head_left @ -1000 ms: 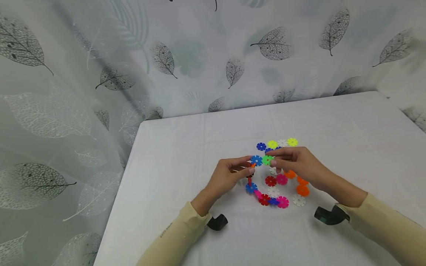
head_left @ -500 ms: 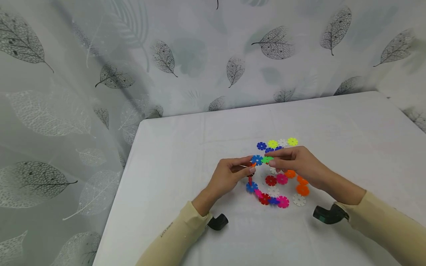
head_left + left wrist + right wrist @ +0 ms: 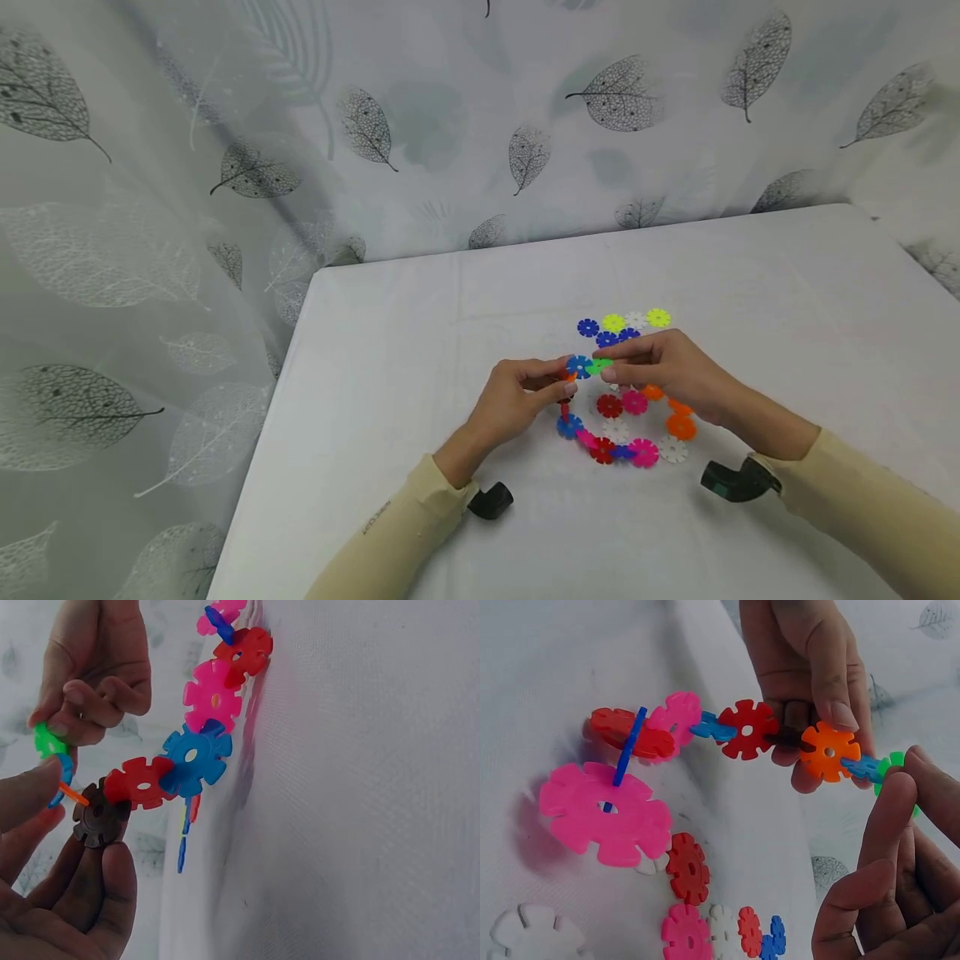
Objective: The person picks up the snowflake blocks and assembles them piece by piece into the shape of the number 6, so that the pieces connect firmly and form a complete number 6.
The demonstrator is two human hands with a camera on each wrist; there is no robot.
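Against a leaf-print curtain, above a white tabletop, the left hand pinches an interlocked chain of notched discs near its orange disc and the right hand pinches its green end disc, the remainder curving down beside other discs.

Green disc; brown disc; light-blue discs; orange discs; red discs; pink discs; dark-blue discs; yellow discs; white discs. Surface, white. Curtain, pale grey, black and white leaf print. Sleeves, beige.
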